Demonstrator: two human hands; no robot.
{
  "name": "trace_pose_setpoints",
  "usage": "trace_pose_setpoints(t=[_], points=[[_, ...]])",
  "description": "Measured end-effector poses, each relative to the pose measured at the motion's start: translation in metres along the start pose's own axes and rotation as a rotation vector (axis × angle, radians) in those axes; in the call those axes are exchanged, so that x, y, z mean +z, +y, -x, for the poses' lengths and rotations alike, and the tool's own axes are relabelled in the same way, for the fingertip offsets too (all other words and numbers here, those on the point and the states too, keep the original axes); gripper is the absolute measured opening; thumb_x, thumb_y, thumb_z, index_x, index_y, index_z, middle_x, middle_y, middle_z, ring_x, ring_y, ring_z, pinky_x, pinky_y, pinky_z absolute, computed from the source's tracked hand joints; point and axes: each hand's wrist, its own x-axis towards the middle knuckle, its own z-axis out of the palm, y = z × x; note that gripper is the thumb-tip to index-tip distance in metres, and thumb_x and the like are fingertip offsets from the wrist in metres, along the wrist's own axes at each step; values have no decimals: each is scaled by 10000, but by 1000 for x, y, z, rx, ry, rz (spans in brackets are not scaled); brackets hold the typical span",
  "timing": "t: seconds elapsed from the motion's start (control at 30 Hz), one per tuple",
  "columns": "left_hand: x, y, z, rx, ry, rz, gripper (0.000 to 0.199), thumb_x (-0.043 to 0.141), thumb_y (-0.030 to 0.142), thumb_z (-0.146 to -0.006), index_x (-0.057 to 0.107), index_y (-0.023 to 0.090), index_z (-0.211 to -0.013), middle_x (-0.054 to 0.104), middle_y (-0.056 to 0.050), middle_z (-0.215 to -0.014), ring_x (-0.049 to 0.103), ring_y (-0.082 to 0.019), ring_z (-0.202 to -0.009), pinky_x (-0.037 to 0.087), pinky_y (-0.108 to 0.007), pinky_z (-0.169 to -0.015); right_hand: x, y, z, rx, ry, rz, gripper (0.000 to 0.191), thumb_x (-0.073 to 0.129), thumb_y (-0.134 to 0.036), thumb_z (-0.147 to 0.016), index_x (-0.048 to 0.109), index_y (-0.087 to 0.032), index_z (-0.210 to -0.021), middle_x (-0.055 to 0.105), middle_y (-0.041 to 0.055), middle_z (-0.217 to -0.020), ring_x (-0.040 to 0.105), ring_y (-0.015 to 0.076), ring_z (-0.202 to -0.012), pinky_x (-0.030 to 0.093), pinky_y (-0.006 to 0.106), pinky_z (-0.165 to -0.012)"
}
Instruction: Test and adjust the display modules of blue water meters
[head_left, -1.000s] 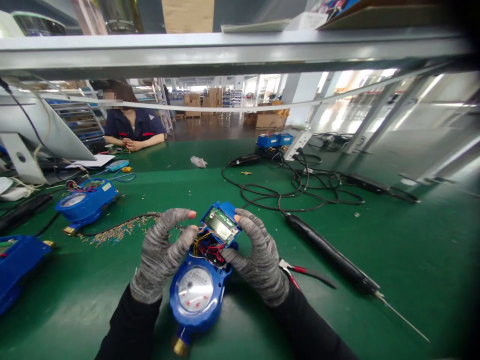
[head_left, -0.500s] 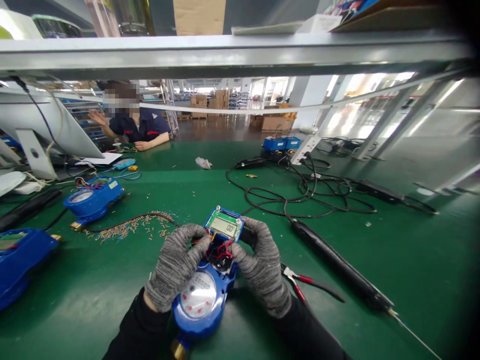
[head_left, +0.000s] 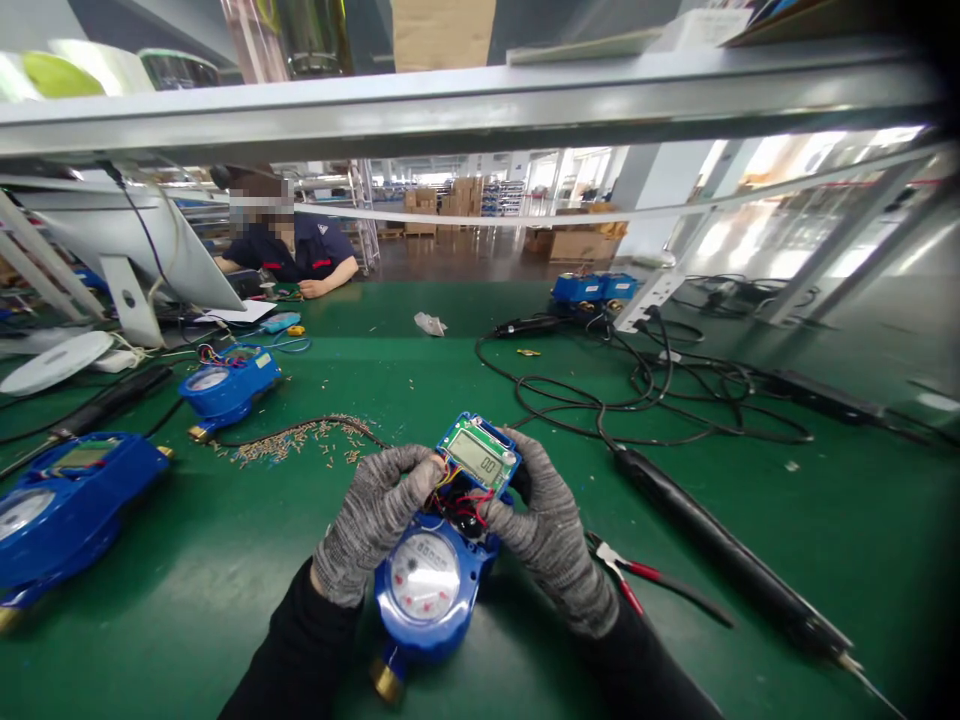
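A blue water meter (head_left: 425, 578) with a round dial and a brass end lies before me on the green bench. Above its open housing, a green circuit board with an LCD display (head_left: 477, 454) is tilted up. My right hand (head_left: 551, 525), in a grey knit glove, grips the board's right side, thumb near the red wires (head_left: 476, 508). My left hand (head_left: 375, 515), gloved too, has thumb and fingers pinched on the yellow and dark wires (head_left: 450, 474) at the board's left edge. The fingertips partly hide the wires.
Cutting pliers (head_left: 622, 570) and a black electric screwdriver (head_left: 720, 550) lie at right, with looping cables (head_left: 555, 400) behind. Other blue meters (head_left: 232, 385) and a scatter of small screws (head_left: 300, 440) are at left. A co-worker (head_left: 300, 245) sits across the bench; a shelf (head_left: 420, 110) spans overhead.
The view has swung a little to the left, so things appear shifted right. The display board is turned slightly clockwise. Across the bench, the co-worker's raised hand has gone down out of sight.
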Motion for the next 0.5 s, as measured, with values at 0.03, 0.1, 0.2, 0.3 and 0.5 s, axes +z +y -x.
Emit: trace_pose_setpoints(t=[0.03, 0.1, 0.2, 0.3, 0.5], points=[[1, 1, 0, -29, -2, 43, 228, 776, 398, -789, 762, 172, -815, 739, -27, -811, 647, -158, -770, 512, -263, -736, -1, -1, 0, -15, 1, 33, 662, 793, -447, -798, 507, -270, -1368, 622, 111, -1275, 653, 301, -1103, 566, 466, -933], [3, 3, 0, -96, -10, 109, 232, 814, 375, -756, 746, 153, -755, 715, -14, -743, 615, -126, -701, 490, -230, -668, -1, -3, 2, -40, 5, 113, 675, 783, -474, -796, 498, -277, -1375, 635, 107, -1265, 663, 296, -1081, 576, 448, -909], [4, 1, 0, -160, -10, 235, 212, 861, 314, -698, 730, 151, -733, 704, 5, -719, 607, -105, -674, 486, -207, -646, 0, -7, 5, -76, 10, 225, 682, 767, -466, -797, 478, -282, -1387, 646, 104, -1261, 672, 294, -1072, 577, 441, -904], [3, -4, 1, -175, 26, 382, 195, 877, 274, -660, 741, 184, -767, 723, 23, -757, 640, -113, -716, 515, -213, -693, 3, -9, 6, -132, 40, 273, 697, 756, -420, -800, 455, -280, -1413, 632, 108, -1304, 662, 294, -1118, 569, 434, -935], [-1, -9, 0, -174, 92, 434, 187, 880, 238, -622, 768, 217, -770, 735, 41, -815, 653, -118, -805, 521, -211, -779, 10, -10, 5, -211, 101, 312, 675, 724, -369, -830, 449, -263, -1438, 610, 116, -1344, 621, 290, -1202, 523, 440, -1025]])
